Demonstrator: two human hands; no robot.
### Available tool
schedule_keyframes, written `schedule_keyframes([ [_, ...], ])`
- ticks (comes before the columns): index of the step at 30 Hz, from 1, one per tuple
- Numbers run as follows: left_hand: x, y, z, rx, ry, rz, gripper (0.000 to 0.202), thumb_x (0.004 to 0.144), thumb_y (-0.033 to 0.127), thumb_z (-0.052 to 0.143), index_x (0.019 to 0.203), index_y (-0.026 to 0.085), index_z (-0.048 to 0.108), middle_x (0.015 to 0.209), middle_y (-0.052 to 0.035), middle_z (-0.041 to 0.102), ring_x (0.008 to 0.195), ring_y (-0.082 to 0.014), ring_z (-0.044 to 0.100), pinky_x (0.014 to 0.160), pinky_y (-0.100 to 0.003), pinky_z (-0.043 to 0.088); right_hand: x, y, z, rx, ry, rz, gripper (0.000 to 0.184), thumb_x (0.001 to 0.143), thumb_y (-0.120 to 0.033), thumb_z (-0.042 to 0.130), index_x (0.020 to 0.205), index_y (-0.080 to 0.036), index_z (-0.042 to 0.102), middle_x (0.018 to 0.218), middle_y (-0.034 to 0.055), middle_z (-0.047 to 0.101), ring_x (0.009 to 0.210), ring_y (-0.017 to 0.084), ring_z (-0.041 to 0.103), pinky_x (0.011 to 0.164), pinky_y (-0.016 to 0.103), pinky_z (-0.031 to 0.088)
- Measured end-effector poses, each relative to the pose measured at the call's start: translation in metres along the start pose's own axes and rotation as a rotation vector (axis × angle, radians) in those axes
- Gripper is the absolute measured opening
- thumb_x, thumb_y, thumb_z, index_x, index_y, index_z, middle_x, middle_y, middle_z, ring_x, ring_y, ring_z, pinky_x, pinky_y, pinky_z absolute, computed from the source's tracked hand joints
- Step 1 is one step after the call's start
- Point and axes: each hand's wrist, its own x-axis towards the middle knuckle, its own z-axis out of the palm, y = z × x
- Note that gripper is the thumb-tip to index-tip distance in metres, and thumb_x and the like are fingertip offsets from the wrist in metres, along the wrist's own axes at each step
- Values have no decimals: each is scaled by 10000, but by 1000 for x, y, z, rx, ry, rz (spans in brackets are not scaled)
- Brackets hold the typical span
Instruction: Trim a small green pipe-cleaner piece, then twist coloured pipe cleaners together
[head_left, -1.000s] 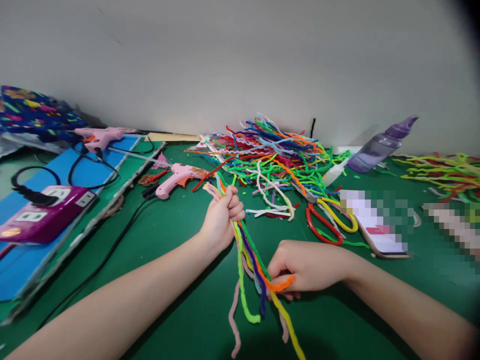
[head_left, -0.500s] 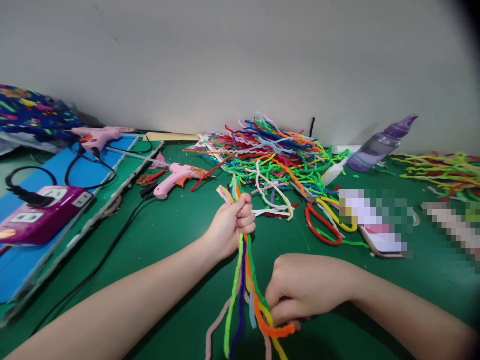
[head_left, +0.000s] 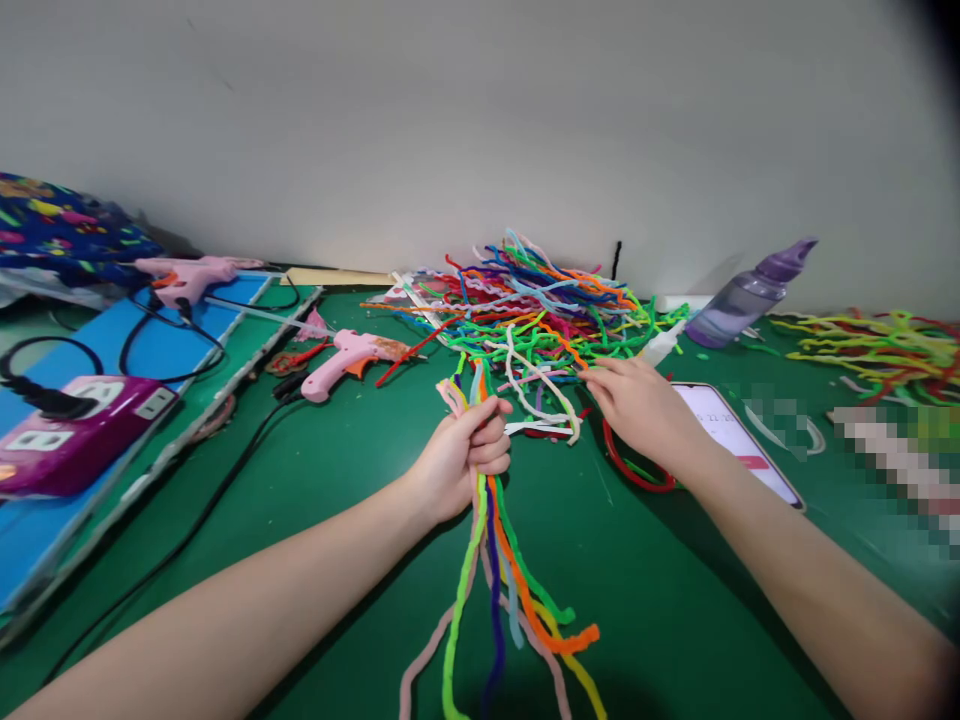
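Note:
My left hand point(head_left: 469, 455) is closed in a fist around a bundle of fuzzy pipe cleaners point(head_left: 493, 545). Short ends stick out above the fist; long green, orange, yellow, purple, pale blue and pink strands fan out below it. My right hand point(head_left: 637, 405) lies over a pair of scissors, its fingers together and bent down around the pivot area. Only the red handle loop point(head_left: 637, 475) of the scissors shows clearly; the yellow loop and the blades are hidden beneath the hand.
A tangled heap of pipe cleaners point(head_left: 540, 300) lies by the wall. Pink glue guns point(head_left: 349, 360) and a purple power strip point(head_left: 82, 430) with cords are at left. At right are a phone point(head_left: 739, 440), a white nozzle bottle point(head_left: 661, 346), a purple water bottle point(head_left: 746, 300) and more strands point(head_left: 885, 345).
My right hand has left the lower strands and moved up and away to the scissors. The loose strand ends have spread apart. My left hand keeps its grip in the same place.

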Motion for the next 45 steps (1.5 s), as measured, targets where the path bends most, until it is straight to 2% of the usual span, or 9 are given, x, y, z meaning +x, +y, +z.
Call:
schedule_keyframes([
  [10, 0, 0, -1, -16, -18, 7, 212, 921, 192, 389, 814, 108, 552, 489, 96, 183, 368, -20, 140, 363, -145, 153, 1, -16, -17, 273, -45, 33, 253, 870, -259, 477, 994, -156, 672, 986, 69, 683, 932, 229, 601, 817, 354, 455],
  [15, 1, -3, 0, -31, -3, 33, 218, 921, 214, 394, 776, 127, 531, 500, 74, 301, 380, -33, 303, 395, -153, 296, -1, -30, -29, 510, -8, 40, 246, 875, -302, 492, 1032, -206, 656, 1040, 29, 675, 928, 180, 617, 814, 296, 459],
  [22, 1, -5, -1, 27, 18, 79, 204, 901, 199, 430, 742, 145, 545, 746, -16, 575, 758, -140, 614, 758, -311, 512, -2, -32, -30, 671, -123, -33, 277, 879, -353, 492, 1089, -249, 640, 1104, 7, 665, 1024, 184, 592, 893, 307, 436],
  [25, 1, -5, 1, 71, 20, 82, 223, 895, 204, 449, 715, 130, 557, 976, -82, 640, 994, -201, 604, 906, -361, 466, -5, -40, -35, 744, -196, -99, 257, 879, -335, 495, 1077, -266, 644, 1073, -5, 676, 951, 168, 619, 813, 280, 470],
  [30, 0, -5, 2, 113, 9, 31, 213, 890, 208, 468, 735, 124, 588, 1148, -108, 625, 1088, -215, 576, 973, -352, 422, -9, -53, -42, 792, -204, -286, 232, 864, -258, 519, 1052, -252, 655, 1074, -9, 677, 982, 145, 611, 854, 249, 447],
  [32, 1, -5, 1, 97, -8, 37, 210, 885, 203, 478, 723, 121, 585, 1170, -111, 616, 1108, -228, 568, 995, -374, 406, -7, -51, -41, 756, -117, -211, 224, 872, -258, 499, 1024, -247, 664, 1031, -6, 690, 947, 144, 619, 824, 249, 452],
  [36, 1, -5, -1, 63, -25, 49, 202, 877, 218, 502, 716, 122, 579, 1182, -111, 608, 1131, -245, 557, 1018, -404, 384, 4, -28, -31, 538, 128, 185, 268, 862, -346, 487, 1006, -207, 664, 949, 42, 699, 779, 177, 629, 719, 296, 459],
  [39, 1, -6, 0, 87, -22, 56, 191, 868, 212, 520, 715, 118, 584, 1189, -117, 606, 1127, -234, 562, 1024, -382, 382, 15, -9, -17, 483, -4, 337, 343, 789, -458, 548, 954, -185, 675, 778, 53, 689, 671, 201, 605, 623, 310, 434],
  [45, 3, -10, 1, 164, -10, 83, 156, 854, 191, 542, 776, 97, 639, 1164, -152, 623, 1084, -230, 588, 989, -381, 413, 26, -14, -1, 923, -243, 343, 223, 704, -382, 617, 694, -166, 672, 632, 14, 643, 558, 136, 540, 522, 242, 377],
])
